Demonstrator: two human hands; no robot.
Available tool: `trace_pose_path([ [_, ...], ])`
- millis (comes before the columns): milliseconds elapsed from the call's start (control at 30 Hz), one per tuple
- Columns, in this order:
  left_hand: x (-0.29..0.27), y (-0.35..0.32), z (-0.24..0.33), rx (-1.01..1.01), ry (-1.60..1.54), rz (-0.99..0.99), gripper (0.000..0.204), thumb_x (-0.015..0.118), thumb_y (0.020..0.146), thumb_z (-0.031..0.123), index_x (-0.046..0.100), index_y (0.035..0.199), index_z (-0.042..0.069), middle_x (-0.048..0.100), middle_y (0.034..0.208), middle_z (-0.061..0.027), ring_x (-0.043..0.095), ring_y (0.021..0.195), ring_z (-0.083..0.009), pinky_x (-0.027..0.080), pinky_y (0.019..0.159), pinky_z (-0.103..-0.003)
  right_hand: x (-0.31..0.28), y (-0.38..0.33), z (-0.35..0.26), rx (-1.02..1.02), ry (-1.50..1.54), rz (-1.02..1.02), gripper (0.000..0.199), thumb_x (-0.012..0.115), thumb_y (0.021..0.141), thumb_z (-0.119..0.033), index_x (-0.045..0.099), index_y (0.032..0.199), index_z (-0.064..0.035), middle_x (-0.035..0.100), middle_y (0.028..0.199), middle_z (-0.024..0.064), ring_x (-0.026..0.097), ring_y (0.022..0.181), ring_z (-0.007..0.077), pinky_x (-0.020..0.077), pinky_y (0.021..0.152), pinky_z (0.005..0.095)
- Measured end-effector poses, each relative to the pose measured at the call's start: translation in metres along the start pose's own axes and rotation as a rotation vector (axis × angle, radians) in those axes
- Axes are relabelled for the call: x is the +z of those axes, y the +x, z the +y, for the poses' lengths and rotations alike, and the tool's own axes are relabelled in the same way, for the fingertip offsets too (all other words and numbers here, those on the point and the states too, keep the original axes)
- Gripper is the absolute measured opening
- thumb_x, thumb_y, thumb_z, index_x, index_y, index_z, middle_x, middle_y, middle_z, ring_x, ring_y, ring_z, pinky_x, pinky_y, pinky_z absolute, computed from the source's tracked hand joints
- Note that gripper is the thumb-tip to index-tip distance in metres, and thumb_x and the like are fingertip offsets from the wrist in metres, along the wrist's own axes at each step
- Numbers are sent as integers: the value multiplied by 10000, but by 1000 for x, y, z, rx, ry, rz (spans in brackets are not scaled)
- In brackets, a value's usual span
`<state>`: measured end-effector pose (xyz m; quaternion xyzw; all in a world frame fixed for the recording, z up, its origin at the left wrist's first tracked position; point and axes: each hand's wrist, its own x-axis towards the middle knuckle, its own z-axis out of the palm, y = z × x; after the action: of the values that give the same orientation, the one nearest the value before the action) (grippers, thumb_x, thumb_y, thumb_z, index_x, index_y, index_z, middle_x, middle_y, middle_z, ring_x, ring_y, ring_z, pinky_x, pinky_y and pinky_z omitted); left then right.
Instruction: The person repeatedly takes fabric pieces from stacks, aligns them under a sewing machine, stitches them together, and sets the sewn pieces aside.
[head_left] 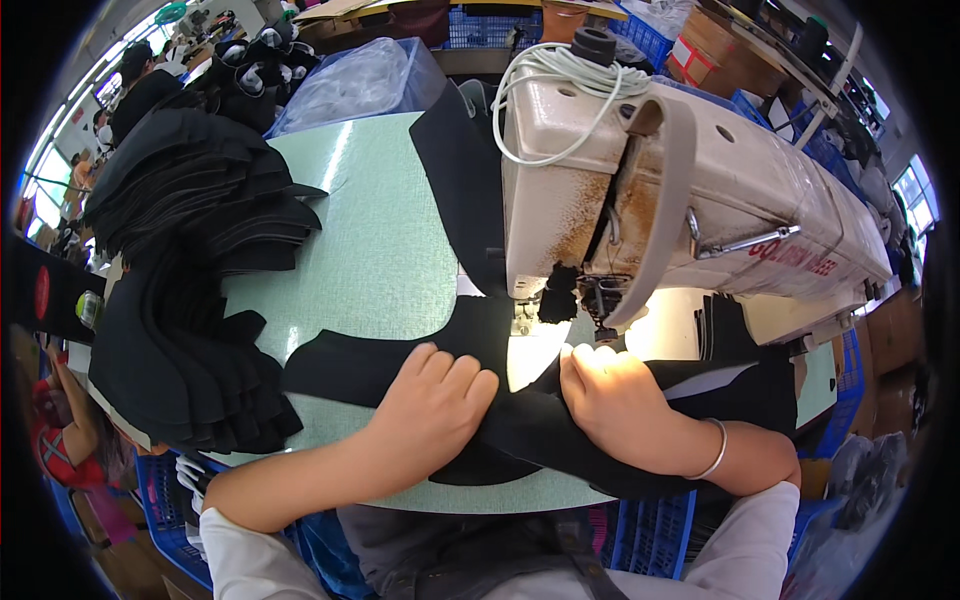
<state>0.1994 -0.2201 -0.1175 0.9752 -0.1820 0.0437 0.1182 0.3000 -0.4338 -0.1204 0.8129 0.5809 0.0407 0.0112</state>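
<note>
Both my hands are in front of the sewing machine (740, 190), close to its lit needle area. My left hand (432, 420), fingers curled, grips a curved black fabric piece (345, 368) that stretches out to the left. Closed too, my right hand (622, 412) holds a black fabric piece (545, 435) just right of the needle. The edges between my hands overlap, and my fingertips are mostly hidden. Another black fabric piece (455, 180) lies behind the needle, reaching toward the far edge of the table.
Tall stacks of curved black pieces (200, 180) fill the left of the pale green table (370, 230). A blue bin (400, 80) with clear plastic stands behind. Coiled white cable (545, 75) sits on the machine head. Blue baskets (650, 530) are below the front edge.
</note>
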Motion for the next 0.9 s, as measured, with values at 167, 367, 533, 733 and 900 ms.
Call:
trace_pose_path([
  [167,10,7,-16,-26,-361,-104,376,690,641,61,542,986,36,487,871,-90,530,791,-270,400,694,-374,-2,-8,4,-99,64,91,442,597,741,-106,618,1137,91,617,1082,203,608,978,280,512,754,315],
  [367,24,-6,4,17,-319,-64,701,692,614,15,506,1289,-21,463,939,-126,524,772,-288,417,717,-398,-5,-10,-4,-91,148,54,515,574,767,-87,553,1235,125,558,1261,265,577,1135,322,511,848,308],
  [533,28,-6,14,-19,-31,80,763,756,634,133,487,1337,8,475,1288,-201,409,1278,-424,347,1018,-539,-3,-13,-7,-33,115,-16,560,607,744,-111,544,1265,86,486,1360,268,515,1226,394,456,974,436],
  [733,20,-2,6,-45,-174,27,809,772,628,195,468,1356,16,437,1359,-218,451,1225,-383,388,939,-455,-1,-12,-8,-12,116,-40,557,611,764,-133,543,1277,72,497,1351,263,518,1219,406,457,957,438],
  [900,18,-1,4,-7,-121,-1,877,771,621,293,440,1372,-14,397,1448,-242,470,1134,-322,387,811,-366,1,-10,-7,-37,141,-47,578,607,736,-133,544,1264,92,495,1342,283,543,1176,401,469,960,439],
])
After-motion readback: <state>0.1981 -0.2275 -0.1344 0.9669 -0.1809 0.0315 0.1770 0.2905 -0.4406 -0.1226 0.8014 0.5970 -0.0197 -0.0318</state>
